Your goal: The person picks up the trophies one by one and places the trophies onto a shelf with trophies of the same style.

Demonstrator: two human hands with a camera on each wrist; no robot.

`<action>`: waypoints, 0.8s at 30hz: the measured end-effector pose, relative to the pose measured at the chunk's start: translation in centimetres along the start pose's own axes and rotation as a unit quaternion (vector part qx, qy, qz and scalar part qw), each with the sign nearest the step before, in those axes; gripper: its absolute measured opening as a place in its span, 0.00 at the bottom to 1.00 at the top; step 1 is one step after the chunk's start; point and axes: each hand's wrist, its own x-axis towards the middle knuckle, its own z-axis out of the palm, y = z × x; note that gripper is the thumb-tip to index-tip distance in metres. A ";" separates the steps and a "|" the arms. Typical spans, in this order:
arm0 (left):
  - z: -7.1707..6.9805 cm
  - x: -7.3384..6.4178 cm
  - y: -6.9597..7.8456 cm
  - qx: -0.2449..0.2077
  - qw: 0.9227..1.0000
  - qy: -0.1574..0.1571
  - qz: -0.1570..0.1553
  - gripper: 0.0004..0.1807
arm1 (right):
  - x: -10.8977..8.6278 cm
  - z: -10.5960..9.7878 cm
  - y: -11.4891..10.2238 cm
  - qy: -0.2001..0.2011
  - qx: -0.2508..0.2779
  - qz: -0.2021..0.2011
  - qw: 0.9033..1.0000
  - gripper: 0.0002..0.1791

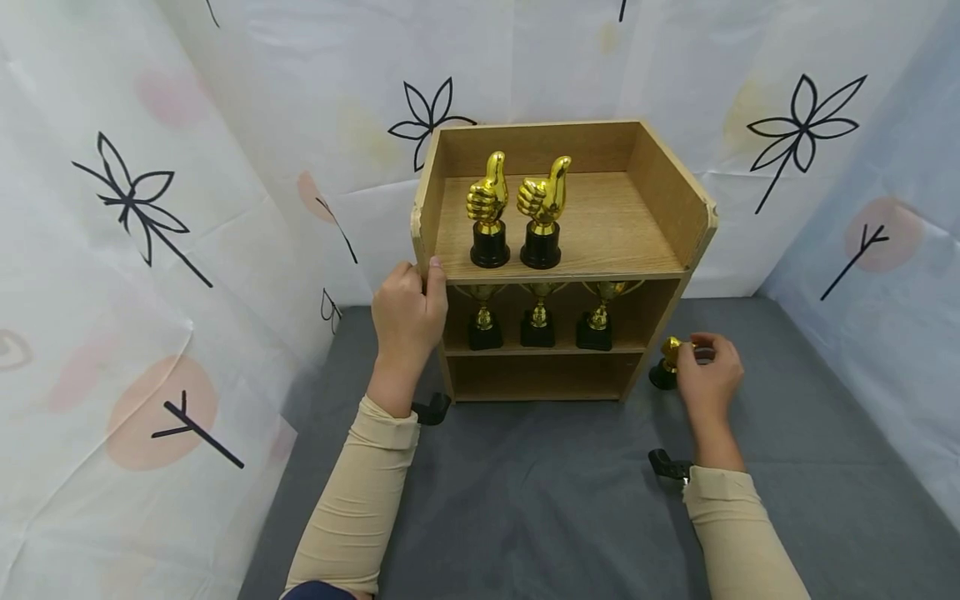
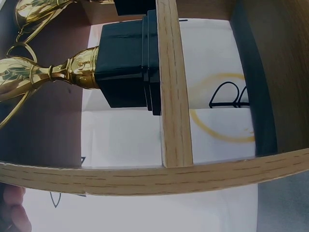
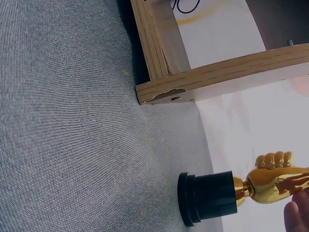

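Note:
A small wooden shelf (image 1: 671, 196) stands upright on the grey cloth, and my left hand (image 1: 408, 317) grips its left side panel at mid height, thumb along the front edge. To the right of the shelf, my right hand (image 1: 711, 379) pinches the gold upper part of a thumbs-up trophy (image 3: 210, 195). That trophy has a round black base and stands close over the cloth. Two matching thumbs-up trophies (image 1: 542, 242) sit side by side on the top board, left of its middle. Three gold cup trophies (image 2: 125, 65) with black square bases line the middle shelf.
The bottom compartment (image 1: 536, 379) of the shelf lies just above the grey cloth (image 1: 540, 500). White and bluish fabric walls (image 1: 285, 108) with flower and leaf drawings enclose the back and sides. Black wrist mounts (image 1: 667, 465) stick out beside the beige sleeves (image 1: 360, 500).

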 end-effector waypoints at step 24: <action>0.1 0.1 0.1 -0.004 1.000 0.014 0.008 0.33 | -0.6 0.4 0.4 0.001 0.000 0.010 1.000 0.15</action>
